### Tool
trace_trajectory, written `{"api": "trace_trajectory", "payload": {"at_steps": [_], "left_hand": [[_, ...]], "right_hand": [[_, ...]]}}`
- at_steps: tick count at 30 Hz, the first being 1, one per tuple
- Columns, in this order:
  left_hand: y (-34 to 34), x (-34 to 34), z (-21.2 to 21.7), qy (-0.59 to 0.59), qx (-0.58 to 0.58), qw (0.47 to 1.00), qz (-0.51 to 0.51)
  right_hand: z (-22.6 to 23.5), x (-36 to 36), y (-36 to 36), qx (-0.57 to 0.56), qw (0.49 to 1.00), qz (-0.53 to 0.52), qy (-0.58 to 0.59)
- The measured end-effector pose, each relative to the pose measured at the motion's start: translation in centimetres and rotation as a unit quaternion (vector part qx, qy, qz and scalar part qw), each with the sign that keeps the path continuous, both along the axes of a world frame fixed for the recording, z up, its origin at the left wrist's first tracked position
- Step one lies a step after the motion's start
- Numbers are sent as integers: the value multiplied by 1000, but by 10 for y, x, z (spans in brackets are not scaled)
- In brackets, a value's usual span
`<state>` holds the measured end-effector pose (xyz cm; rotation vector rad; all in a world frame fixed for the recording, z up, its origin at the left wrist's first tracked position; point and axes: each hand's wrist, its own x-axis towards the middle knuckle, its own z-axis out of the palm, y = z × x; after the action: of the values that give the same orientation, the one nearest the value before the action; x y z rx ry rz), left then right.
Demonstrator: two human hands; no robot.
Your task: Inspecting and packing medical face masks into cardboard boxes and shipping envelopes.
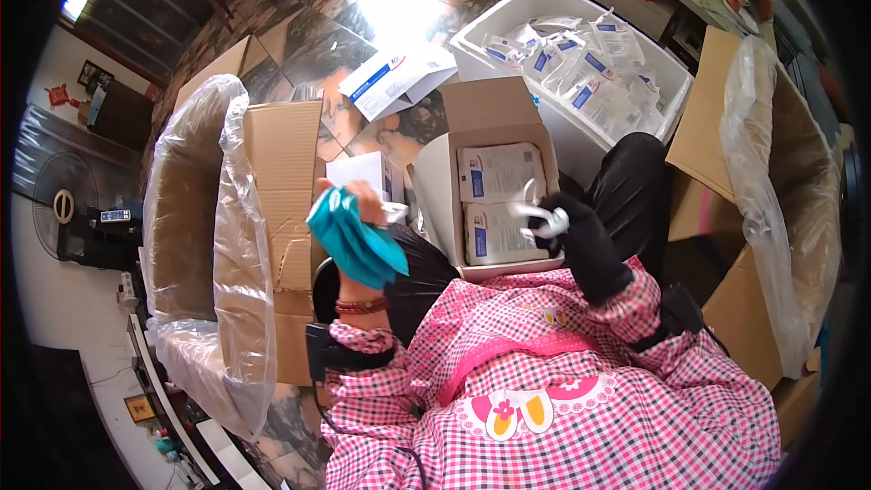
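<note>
My left hand (366, 203), bare with a dark red bracelet at its wrist, is closed round a folded teal bundle (349, 234) that looks soft. A small white piece (394, 212) sticks out beside its fingers. My right hand (573, 236) wears a black glove and is curled at a white looped strip (543, 218), blurred. This hand is over the right side of an open cardboard box (494, 109). Inside the box lie white packets with blue labels, an upper packet (501, 172) and a lower packet (502, 234).
A white foam box (581, 138) at the far right holds many loose packets (594, 63). Cardboard cartons lined with clear plastic stand left (288, 186) and right (712, 100). A white-and-blue carton (395, 77) lies on the floor, and a smaller white box (365, 169) is behind my left hand.
</note>
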<state>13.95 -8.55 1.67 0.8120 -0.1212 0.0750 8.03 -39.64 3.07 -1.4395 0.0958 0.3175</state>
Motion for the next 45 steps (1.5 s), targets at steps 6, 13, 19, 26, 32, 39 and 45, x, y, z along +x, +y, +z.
{"api": "trace_trajectory", "payload": {"at_steps": [6,13,19,26,32,39,45], "left_hand": [[-60,-7,-29,-150,62,969,-184],[-96,-26,-8,-83,-109,987,-79],[-99,-36,-23,14,-106,992,-61],[-82,-48,-32,149,83,976,-134],[-43,-44,11,225,351,871,-258],[-63,-30,37,-1,683,671,-287],[-93,-44,19,61,678,711,-174]], "right_hand": [[-3,32,49,111,990,22,-81],[3,4,73,67,982,107,138],[-15,2,57,-38,984,147,-90],[-2,12,21,-253,925,146,-243],[5,12,11,-348,878,168,-284],[6,7,27,-357,871,131,-311],[-19,5,32,-322,909,36,-263]]}}
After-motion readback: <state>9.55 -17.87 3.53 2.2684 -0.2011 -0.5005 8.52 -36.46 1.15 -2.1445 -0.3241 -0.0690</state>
